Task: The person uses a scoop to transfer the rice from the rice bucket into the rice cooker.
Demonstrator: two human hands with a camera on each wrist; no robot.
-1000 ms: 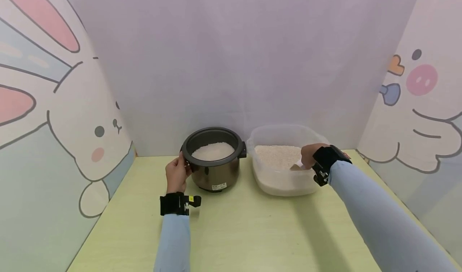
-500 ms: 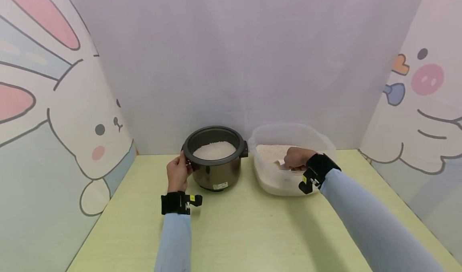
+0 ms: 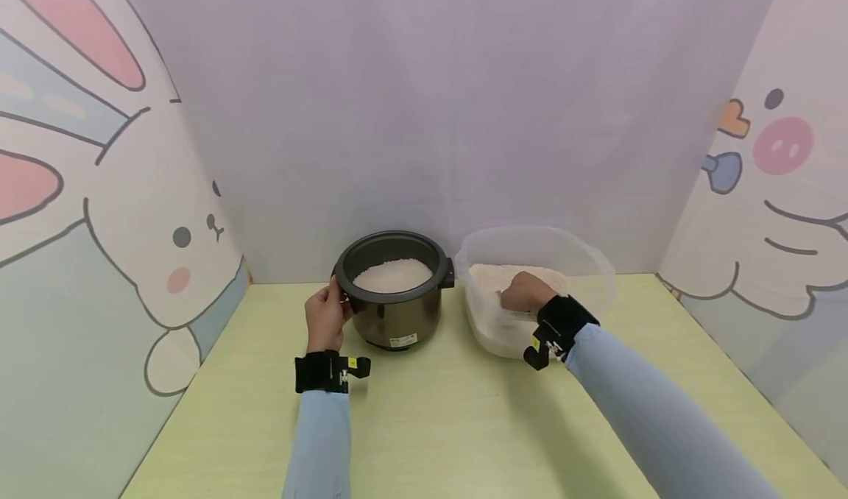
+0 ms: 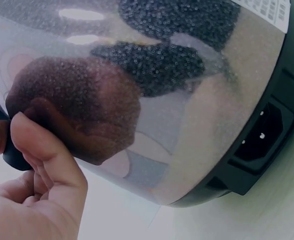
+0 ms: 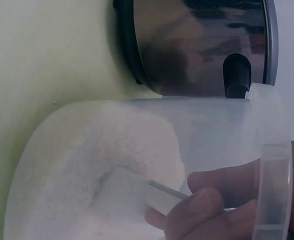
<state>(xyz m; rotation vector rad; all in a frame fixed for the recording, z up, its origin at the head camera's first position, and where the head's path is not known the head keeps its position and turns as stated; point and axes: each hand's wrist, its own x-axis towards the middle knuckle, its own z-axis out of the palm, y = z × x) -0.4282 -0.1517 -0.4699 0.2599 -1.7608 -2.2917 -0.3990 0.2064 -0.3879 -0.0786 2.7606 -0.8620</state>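
Gripping the dark metal rice cooker (image 3: 395, 293) handle with left hand (image 3: 324, 321); right hand (image 3: 525, 293) clutches a clear scoop (image 5: 137, 192) in the translucent plastic rice tub (image 3: 583, 263).

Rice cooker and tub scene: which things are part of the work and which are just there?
In use:
- left hand, gripping the rice cooker by its side handle
- right hand, holding a clear scoop in the rice
- clear plastic tub of rice

Just there:
- green table
- cartoon side panels
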